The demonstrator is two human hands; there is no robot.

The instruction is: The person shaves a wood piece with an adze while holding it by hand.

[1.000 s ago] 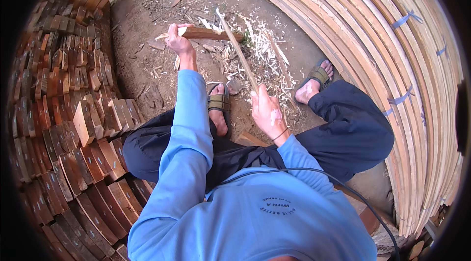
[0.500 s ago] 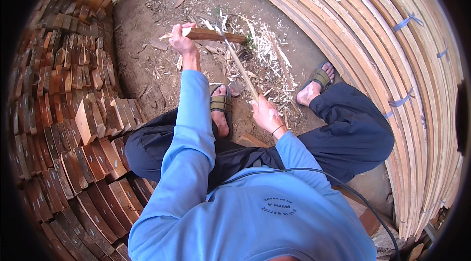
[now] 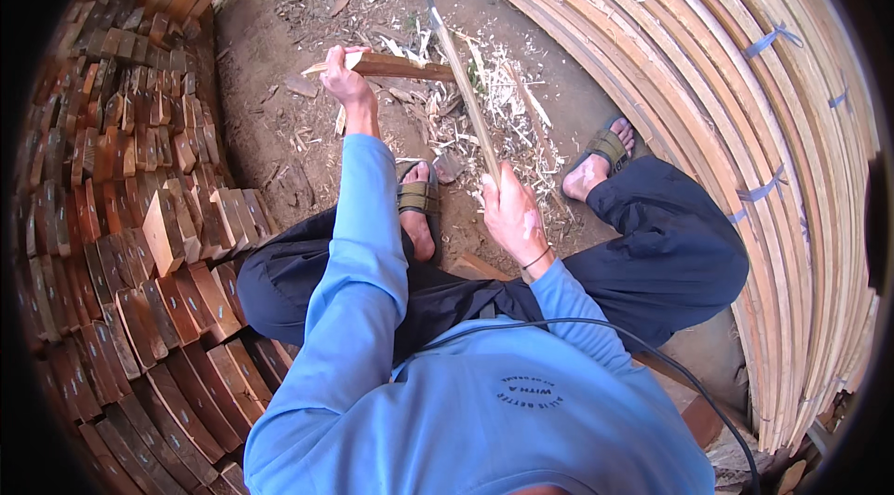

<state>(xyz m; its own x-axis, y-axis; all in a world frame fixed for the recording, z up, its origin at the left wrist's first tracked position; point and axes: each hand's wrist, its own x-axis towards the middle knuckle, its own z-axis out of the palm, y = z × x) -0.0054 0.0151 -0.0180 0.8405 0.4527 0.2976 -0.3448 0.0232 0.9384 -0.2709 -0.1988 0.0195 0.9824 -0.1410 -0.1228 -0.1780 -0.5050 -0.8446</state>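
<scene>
My left hand (image 3: 346, 83) is closed around one end of a short wood piece (image 3: 406, 67), brown along its side and pale where it has been cut. That piece lies crosswise over the chip-strewn ground, its far end pointing right. In my right hand (image 3: 514, 220) is a long-handled machete (image 3: 472, 96), gripped low on its wooden handle. Its narrow grey blade points away from me toward the top edge, where the tip runs out of view. The handle passes by the wood piece's right end; whether they touch I cannot tell.
Pale wood chips (image 3: 507, 94) litter the dirt between my sandalled feet. Stacked short wood blocks (image 3: 140, 253) rise along the left. Long planks (image 3: 670, 57), bundled with blue ties (image 3: 771, 40), curve along the right. A black cable (image 3: 652, 346) crosses my lap.
The machete's blade has swung up and away from the wood piece, toward the top of the view. My right hand has shifted slightly; my left hand and the wood piece have barely moved.
</scene>
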